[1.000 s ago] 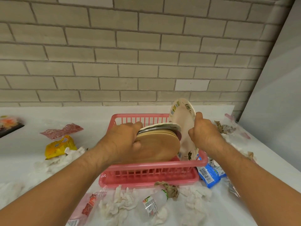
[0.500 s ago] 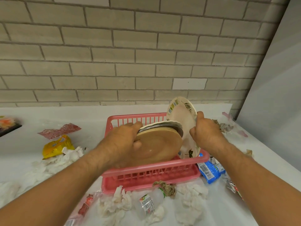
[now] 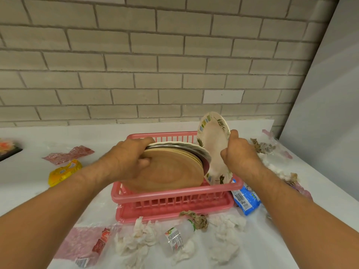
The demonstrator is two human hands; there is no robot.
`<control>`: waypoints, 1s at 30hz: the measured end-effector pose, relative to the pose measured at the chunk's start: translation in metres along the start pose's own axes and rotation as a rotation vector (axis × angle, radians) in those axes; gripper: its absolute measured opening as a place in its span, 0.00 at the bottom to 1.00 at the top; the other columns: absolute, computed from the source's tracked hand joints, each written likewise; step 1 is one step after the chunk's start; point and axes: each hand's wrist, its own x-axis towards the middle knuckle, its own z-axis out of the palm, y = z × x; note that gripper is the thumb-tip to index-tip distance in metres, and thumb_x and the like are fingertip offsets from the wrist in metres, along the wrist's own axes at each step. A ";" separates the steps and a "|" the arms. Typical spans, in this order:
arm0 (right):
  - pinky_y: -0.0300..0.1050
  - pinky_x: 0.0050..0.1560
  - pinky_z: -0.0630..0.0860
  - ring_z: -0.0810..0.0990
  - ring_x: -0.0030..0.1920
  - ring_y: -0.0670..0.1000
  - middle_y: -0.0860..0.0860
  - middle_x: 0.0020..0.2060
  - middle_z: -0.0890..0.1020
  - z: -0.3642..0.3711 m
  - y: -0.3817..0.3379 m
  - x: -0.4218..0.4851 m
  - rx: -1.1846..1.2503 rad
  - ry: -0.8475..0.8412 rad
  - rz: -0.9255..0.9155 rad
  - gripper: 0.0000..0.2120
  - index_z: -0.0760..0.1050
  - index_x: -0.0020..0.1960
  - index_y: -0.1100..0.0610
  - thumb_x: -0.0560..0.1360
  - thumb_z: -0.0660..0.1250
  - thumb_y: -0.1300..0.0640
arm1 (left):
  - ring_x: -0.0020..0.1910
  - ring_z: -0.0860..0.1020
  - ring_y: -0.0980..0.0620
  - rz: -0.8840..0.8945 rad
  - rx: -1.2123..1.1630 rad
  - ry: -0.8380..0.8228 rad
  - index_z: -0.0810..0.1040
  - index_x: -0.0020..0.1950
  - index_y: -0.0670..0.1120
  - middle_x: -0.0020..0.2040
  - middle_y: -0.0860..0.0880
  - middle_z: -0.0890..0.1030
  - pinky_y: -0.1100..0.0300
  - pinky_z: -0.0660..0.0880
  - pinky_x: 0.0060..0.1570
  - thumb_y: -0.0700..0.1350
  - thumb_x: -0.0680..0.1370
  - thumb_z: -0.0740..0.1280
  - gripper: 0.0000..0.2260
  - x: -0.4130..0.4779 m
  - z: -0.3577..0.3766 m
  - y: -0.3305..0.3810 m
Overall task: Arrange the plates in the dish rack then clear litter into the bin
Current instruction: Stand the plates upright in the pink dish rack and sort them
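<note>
On a white countertop below a pale brick wall, the head view looks down on a pink slatted plastic dish rack at the centre. The left hand is closed around a leaning stack of round plates inside the rack, fingers over the stack's top edge at 12 o'clock, thumb pressed on the tan wooden-looking front face. Just to the right, the right hand pinches the edge of a cream oval plate with leaf print, which stands nearly upright in the rack's right end, touching the stack.

Litter surrounds the rack. At 6 o'clock lie crumpled white tissues, a small clear plastic bottle on its side and a brown paper wad. At 4 o'clock, a blue packet touches the rack's corner. At 9 o'clock sit a yellow wrapper and a red wrapper. At 2 o'clock lie more scraps.
</note>
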 end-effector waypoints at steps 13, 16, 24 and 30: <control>0.43 0.26 0.65 0.74 0.41 0.56 0.54 0.42 0.73 -0.004 -0.006 0.000 -0.001 -0.001 0.009 0.16 0.63 0.63 0.60 0.76 0.59 0.59 | 0.42 0.76 0.50 0.042 -0.041 0.068 0.70 0.51 0.56 0.41 0.54 0.77 0.54 0.74 0.42 0.44 0.74 0.64 0.09 0.006 0.000 -0.005; 0.45 0.32 0.71 0.75 0.41 0.57 0.54 0.42 0.74 -0.004 -0.003 -0.003 -0.003 0.009 -0.008 0.16 0.63 0.62 0.59 0.76 0.59 0.57 | 0.42 0.76 0.50 0.058 0.007 0.061 0.69 0.52 0.57 0.41 0.53 0.78 0.52 0.75 0.44 0.44 0.74 0.64 0.10 0.010 -0.008 -0.004; 0.46 0.33 0.75 0.76 0.36 0.52 0.51 0.37 0.74 -0.004 0.007 -0.006 0.058 0.009 0.010 0.14 0.65 0.59 0.57 0.76 0.60 0.52 | 0.38 0.76 0.50 0.141 0.124 0.131 0.65 0.46 0.61 0.38 0.54 0.78 0.55 0.72 0.38 0.47 0.73 0.65 0.11 0.020 -0.037 -0.003; 0.52 0.48 0.75 0.79 0.53 0.58 0.54 0.58 0.80 -0.016 0.018 -0.009 0.159 0.178 0.037 0.34 0.61 0.72 0.52 0.75 0.56 0.30 | 0.39 0.75 0.47 0.209 0.228 0.190 0.72 0.50 0.53 0.38 0.53 0.77 0.55 0.72 0.38 0.46 0.73 0.66 0.08 0.018 -0.065 -0.002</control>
